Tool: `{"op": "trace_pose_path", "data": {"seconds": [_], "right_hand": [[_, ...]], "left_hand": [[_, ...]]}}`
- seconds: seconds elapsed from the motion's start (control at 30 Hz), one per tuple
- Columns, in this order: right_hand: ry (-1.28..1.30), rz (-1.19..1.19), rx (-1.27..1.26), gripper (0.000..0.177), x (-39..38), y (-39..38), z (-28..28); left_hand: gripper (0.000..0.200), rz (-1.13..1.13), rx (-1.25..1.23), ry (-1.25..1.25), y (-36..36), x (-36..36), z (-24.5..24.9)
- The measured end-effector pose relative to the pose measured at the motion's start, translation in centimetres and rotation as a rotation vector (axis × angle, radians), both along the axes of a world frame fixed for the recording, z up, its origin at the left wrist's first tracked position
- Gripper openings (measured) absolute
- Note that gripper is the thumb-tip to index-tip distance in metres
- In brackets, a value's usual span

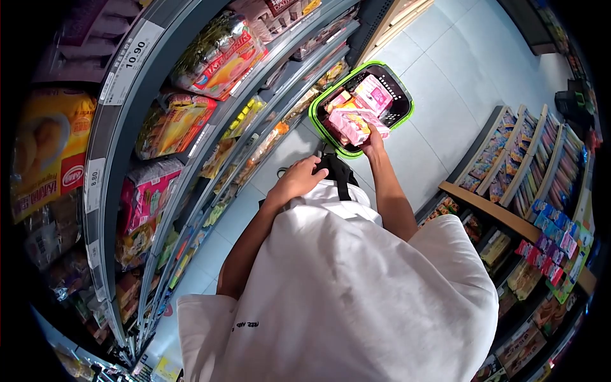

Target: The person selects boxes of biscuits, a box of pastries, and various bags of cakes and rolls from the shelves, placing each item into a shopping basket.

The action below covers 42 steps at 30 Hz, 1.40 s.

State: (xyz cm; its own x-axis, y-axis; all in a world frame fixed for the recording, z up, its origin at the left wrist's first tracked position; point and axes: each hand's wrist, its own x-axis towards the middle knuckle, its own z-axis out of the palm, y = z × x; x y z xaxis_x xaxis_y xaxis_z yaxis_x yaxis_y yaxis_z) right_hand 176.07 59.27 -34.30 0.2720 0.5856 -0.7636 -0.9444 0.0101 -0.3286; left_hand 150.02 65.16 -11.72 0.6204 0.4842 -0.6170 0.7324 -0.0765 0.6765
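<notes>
A black shopping basket (401,105) with a bright green rim stands on the floor in front of me. Inside it lie pink and white packages, among them a pink box-like package (373,93) at the back. My right hand (374,141) reaches over the near rim and grips a pink snack package (353,124) that shows a yellow picture. My left hand (299,181) rests by my waist, beside a black strap (342,184), with its fingers apart and nothing visible in it.
On the left, curved-looking shelves carry bagged breads (51,153) and a price tag (132,62) reading 10.90. Racks of colourful packets (509,153) stand at the right. Pale tiled floor (439,83) runs between them.
</notes>
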Motion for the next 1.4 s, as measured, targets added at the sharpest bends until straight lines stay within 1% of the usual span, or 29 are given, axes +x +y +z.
{"op": "trace_pose_path", "data": {"seconds": [0.17,0.33,0.4,0.43,0.47,0.53,0.57,0.6,0.67,0.73,0.77,0.8,0.83,0.9,0.93,0.97,1.0,1.03,1.07,1.1,1.17,1.2,1.27,1.33,1.4], "right_hand": [[0.015,-0.056,-0.11,0.042,0.4,-0.3,-1.9],[0.069,-0.161,-0.042,0.04,1.3,0.1,-2.3],[0.032,-0.218,-0.059,0.044,1.6,0.6,-1.5],[0.003,-0.294,-0.03,0.048,1.5,0.9,-1.2],[0.003,-0.293,-0.029,0.048,1.7,1.0,-1.5],[0.083,-0.218,-0.082,0.051,2.0,1.3,-2.3],[0.096,-0.25,-0.119,0.047,1.7,1.3,-3.2],[0.121,-0.166,-0.216,0.047,1.4,1.7,-3.6],[0.051,0.082,-0.174,0.046,0.0,1.5,-3.3],[0.025,0.221,-0.095,0.045,-1.5,1.6,-3.0],[-0.015,0.25,-0.13,0.04,-2.6,1.9,-2.3],[0.01,0.342,-0.147,0.025,-3.0,1.9,-3.9],[0.044,0.435,-0.041,0.024,-3.1,1.9,-4.9],[-0.03,0.515,-0.075,0.018,-3.8,3.0,-3.0],[-0.099,0.59,-0.019,0.015,-3.7,3.6,-1.7],[-0.075,0.592,0.001,0.018,-3.0,4.2,-3.2],[-0.168,0.528,-0.015,0.02,-3.2,5.6,0.0],[-0.134,0.51,-0.029,0.021,-2.7,7.1,0.8],[-0.244,0.42,-0.051,0.02,-2.6,8.4,4.2],[-0.328,0.364,-0.01,0.021,-2.1,10.1,7.3],[-0.501,0.22,0.083,0.021,-0.5,13.3,10.8],[-0.593,0.152,0.151,0.02,0.2,14.7,13.7],[-0.878,0.061,0.29,0.021,1.6,17.4,22.0],[-1.127,-0.016,0.443,0.021,2.7,19.4,30.2],[-1.368,-0.039,0.509,0.028,3.0,21.2,37.6]], "left_hand": [[0.052,-0.002,0.014,0.027,0.3,0.0,0.3],[0.053,0.002,0.005,0.065,0.5,0.3,1.0],[0.054,-0.003,-0.006,0.074,0.5,0.3,0.8],[0.054,-0.003,-0.004,0.074,0.5,0.3,0.7],[0.055,0.003,-0.003,0.069,0.5,0.3,0.6],[0.055,0.009,0.0,0.064,0.4,0.1,0.4],[0.055,0.007,-0.01,0.071,0.5,0.2,0.8],[0.055,0.007,-0.017,0.077,0.6,0.3,1.1],[0.055,0.017,-0.004,0.068,0.7,0.2,0.9],[0.055,0.035,0.014,0.062,0.6,-0.1,0.8],[0.055,0.043,0.008,0.066,0.7,-0.1,1.0],[0.055,0.052,0.005,0.069,0.7,-0.2,1.1],[0.054,0.059,0.002,0.054,0.7,-0.4,0.9],[0.053,0.093,0.021,-0.023,0.3,-1.0,-1.1],[0.052,0.101,0.012,-0.074,0.1,-1.3,-2.4],[0.047,0.132,0.071,-0.097,-0.2,-1.5,-3.0],[0.045,0.132,0.09,-0.113,-0.2,-1.6,-3.1],[0.045,0.1,0.092,-0.104,0.0,-1.8,-3.3],[0.046,0.095,0.101,-0.077,0.1,-1.8,-2.9],[0.047,0.126,0.095,-0.087,0.0,-1.9,-3.0],[0.05,0.135,0.1,-0.067,0.2,-2.1,-2.7],[0.051,0.139,0.096,-0.056,0.3,-2.2,-2.3],[0.053,0.126,0.06,-0.042,0.7,-2.3,-1.1],[0.054,0.119,0.072,-0.053,0.9,-2.6,-1.3],[0.054,0.112,0.081,-0.03,0.8,-2.8,-1.0]]}}
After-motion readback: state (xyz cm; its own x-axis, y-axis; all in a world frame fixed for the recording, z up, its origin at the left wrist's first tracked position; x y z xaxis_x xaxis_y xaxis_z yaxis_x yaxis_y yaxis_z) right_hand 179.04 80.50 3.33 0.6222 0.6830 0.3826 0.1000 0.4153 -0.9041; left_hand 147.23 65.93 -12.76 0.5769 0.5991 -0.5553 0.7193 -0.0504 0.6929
